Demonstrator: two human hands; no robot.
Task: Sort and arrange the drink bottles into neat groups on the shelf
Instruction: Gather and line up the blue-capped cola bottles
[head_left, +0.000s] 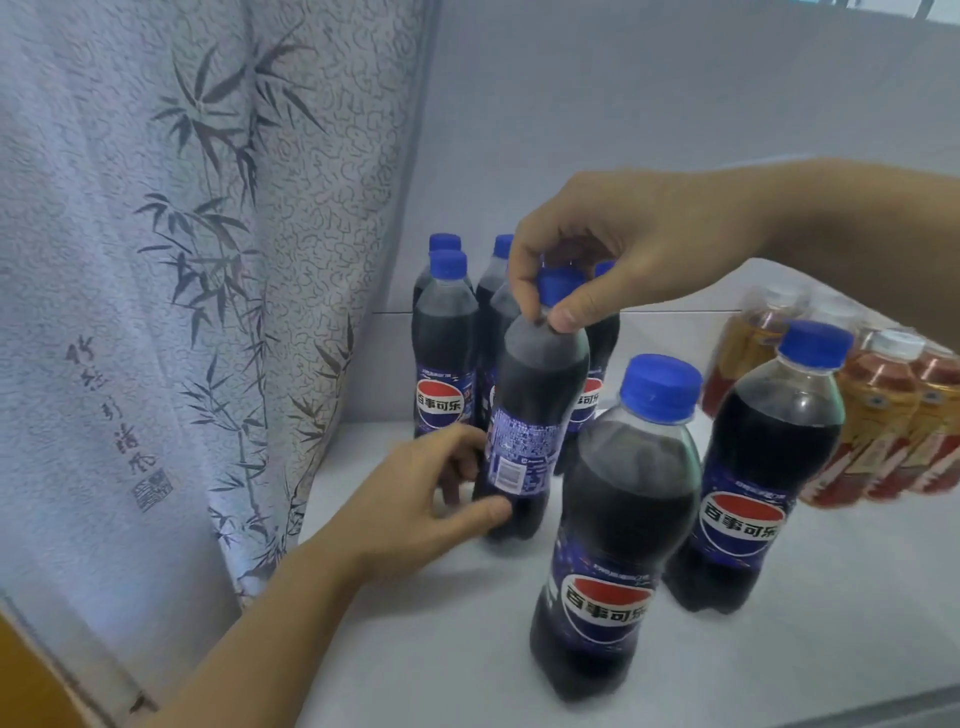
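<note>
A pale grey curtain (208, 260) printed with dark bamboo leaves hangs at the far left, brushing the left edge of the white shelf (779, 649).

The left hand (415, 499) reaches in from the lower left. Its thumb and curled fingers hold the lower part of one dark cola bottle with a blue screw cap and blue label (524, 415). The right hand (613, 249) comes in from the right above it, thumb and fingers pinching the same bottle's cap and neck. This held bottle stands upright between the two hands, its barcode side facing the camera.

Just behind the hands, against the back corner, stands a tight cluster of matching cola bottles (444, 338); four blue caps can be counted, though the right hand hides part of the group. Nearer than the right hand and below it, two more cola bottles stand apart: the nearest one (618, 525) and, just right of it, another (763, 467).

Beyond these, under the right forearm, is a plastic-wrapped pack of amber tea bottles with white caps (883, 410); their number cannot be told.

Bare shelf lies in front of the left hand and around the two loose bottles, up to the front edge at the lower right.
</note>
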